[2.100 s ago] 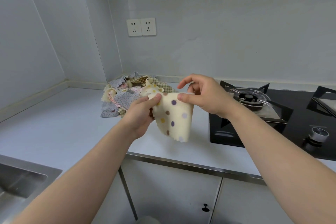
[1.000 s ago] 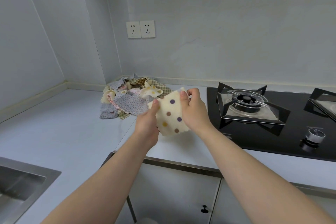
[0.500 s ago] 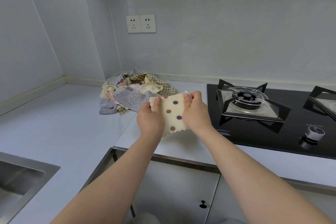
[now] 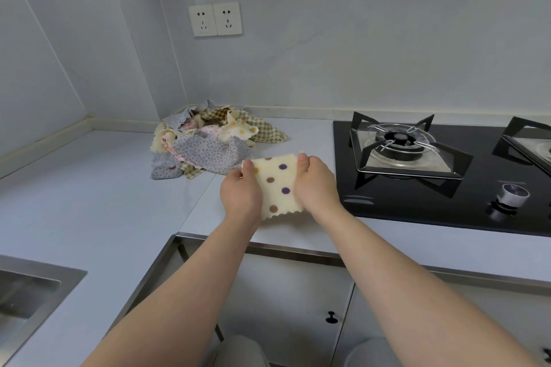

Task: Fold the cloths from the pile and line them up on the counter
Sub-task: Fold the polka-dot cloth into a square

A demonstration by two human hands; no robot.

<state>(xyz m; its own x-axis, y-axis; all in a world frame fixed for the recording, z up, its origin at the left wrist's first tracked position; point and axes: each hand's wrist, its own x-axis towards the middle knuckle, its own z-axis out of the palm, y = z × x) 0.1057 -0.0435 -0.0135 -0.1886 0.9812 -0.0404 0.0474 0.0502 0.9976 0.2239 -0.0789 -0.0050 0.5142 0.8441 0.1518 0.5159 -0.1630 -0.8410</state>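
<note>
Hands holding one dotted cloth up over the surface, nr its front edge.
Left hand (image 4: 240,195) & right hand (image 4: 317,188) each pinch a top corner of the cream dotted cloth (image 4: 277,185), thumbs on its near face, other fingers hidden behind it; the cloth hangs flat btwn them, scalloped lower edge free. Pile (image 4: 208,143) of unfolded cloths lies at the back corner of the surface (image 4: 89,188), left of the black hob (image 4: 417,205). Sink (image 4: 29,286) at the front left edge.
</note>
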